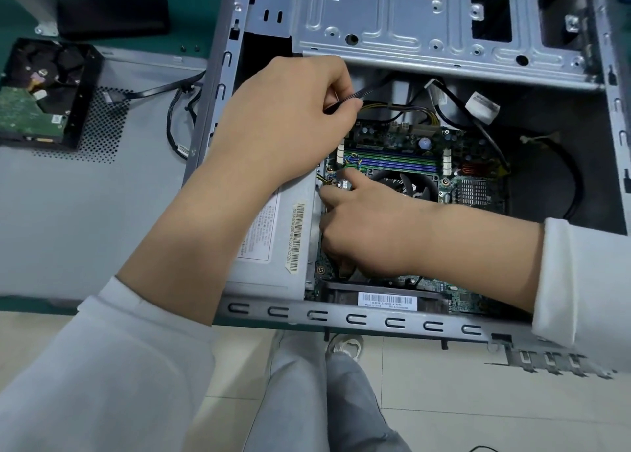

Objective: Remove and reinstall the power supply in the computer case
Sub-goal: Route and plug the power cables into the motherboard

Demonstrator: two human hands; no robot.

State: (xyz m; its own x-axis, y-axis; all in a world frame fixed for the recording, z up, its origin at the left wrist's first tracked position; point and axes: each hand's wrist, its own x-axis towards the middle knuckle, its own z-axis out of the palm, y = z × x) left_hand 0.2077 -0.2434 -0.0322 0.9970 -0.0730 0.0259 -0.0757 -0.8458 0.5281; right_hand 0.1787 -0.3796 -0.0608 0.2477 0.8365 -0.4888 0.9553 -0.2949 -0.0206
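Observation:
The open computer case (375, 318) lies on its side on the green table. A grey power supply (273, 243) with barcode labels sits in its near left corner, largely covered by my left forearm. My left hand (290, 117) grips a black cable bundle (372, 88) above the motherboard (403, 144). My right hand (368, 226) reaches between the power supply and the fan, its fingers curled at a small white connector (343, 183) with coloured wires. What those fingers hold is hidden.
The case's grey side panel (85, 195) lies to the left with a hard drive (44, 89) on it. A black block (112, 14) rests behind. The drive cage (444, 25) spans the far side of the case. Loose black cables (573, 185) curl at the right.

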